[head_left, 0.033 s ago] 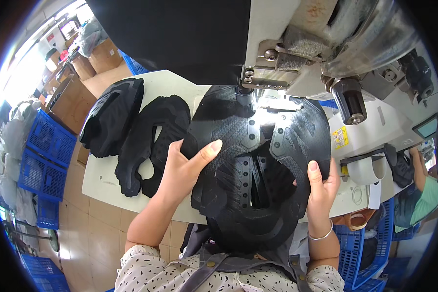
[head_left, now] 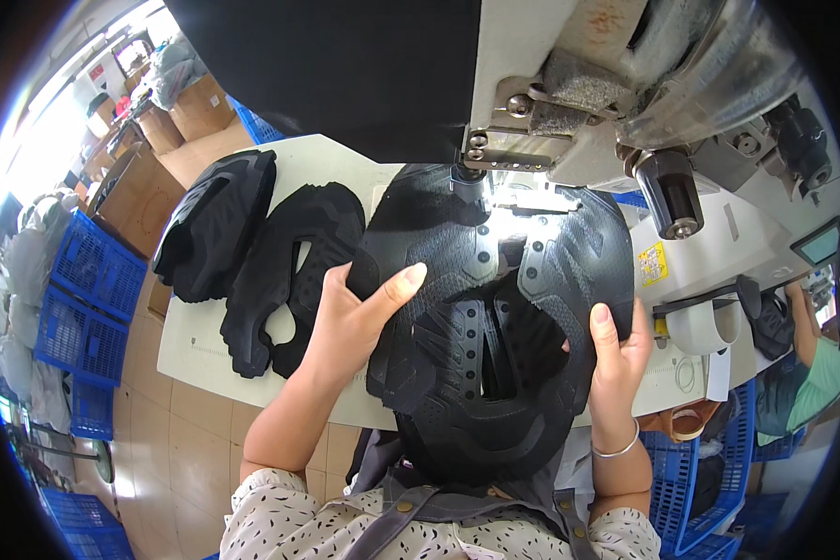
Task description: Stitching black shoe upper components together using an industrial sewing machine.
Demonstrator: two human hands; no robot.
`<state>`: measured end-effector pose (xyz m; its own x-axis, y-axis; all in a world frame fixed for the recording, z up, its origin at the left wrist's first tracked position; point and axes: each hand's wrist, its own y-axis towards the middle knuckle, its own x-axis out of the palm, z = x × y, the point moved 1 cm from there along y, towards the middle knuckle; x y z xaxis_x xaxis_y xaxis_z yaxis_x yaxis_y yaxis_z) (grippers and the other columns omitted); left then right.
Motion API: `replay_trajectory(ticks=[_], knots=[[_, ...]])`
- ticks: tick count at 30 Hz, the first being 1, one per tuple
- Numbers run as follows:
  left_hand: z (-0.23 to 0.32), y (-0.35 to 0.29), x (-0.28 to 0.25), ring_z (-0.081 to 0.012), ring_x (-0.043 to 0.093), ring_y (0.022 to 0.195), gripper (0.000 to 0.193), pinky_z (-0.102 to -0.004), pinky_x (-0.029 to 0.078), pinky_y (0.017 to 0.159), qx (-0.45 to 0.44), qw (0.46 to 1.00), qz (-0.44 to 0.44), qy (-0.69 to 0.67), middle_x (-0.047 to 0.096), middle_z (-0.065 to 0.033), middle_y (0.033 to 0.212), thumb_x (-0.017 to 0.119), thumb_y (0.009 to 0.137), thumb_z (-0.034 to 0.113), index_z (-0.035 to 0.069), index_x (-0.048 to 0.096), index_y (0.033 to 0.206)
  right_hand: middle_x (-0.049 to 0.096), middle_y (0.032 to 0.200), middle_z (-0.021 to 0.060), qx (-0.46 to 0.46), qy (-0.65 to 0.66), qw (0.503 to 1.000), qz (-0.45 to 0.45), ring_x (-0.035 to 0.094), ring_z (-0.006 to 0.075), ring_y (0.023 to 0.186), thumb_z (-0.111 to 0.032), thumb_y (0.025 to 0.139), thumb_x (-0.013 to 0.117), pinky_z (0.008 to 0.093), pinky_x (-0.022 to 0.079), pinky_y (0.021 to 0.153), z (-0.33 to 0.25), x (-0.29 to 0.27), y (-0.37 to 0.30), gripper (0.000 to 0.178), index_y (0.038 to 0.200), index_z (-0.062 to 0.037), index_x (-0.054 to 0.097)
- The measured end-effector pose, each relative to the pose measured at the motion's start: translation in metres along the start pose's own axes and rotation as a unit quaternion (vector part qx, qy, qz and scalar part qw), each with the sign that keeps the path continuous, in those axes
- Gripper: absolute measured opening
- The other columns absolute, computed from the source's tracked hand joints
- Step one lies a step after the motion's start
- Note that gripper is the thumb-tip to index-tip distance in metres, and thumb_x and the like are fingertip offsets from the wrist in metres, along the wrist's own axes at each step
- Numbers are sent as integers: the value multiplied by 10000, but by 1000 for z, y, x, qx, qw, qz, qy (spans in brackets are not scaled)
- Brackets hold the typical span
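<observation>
Clamped by left hand (head_left: 345, 322) and right hand (head_left: 616, 359) fingers, black shoe upper (head_left: 481, 443) is being presented to machine head (head_left: 511, 145) beyond; eyelet holes (head_left: 470, 340) seem done, machining unfinished, leftward uppers (head_left: 334, 217) waiting

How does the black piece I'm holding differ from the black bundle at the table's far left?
The held piece has the left hand and right hand on it; the bundle lies untouched. The held piece reaches under the machine; the bundle sits off to one side. The held piece looks wider; the bundle narrower. Both are black and patterned.
</observation>
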<state>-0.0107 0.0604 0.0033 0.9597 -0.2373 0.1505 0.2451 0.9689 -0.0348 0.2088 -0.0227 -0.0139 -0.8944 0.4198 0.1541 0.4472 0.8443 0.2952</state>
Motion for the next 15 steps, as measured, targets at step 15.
replay_trajectory(ticks=[15], knots=[[-8,40,-5,-132,582,796,764,-237,472,738,-17,999,31,32,588,-153,930,700,765,304,-228,296,1135,592,806,42,12,30,999,-8,564,77,614,-110,885,508,211,498,546,7,3,36,181,1029,-4,539]])
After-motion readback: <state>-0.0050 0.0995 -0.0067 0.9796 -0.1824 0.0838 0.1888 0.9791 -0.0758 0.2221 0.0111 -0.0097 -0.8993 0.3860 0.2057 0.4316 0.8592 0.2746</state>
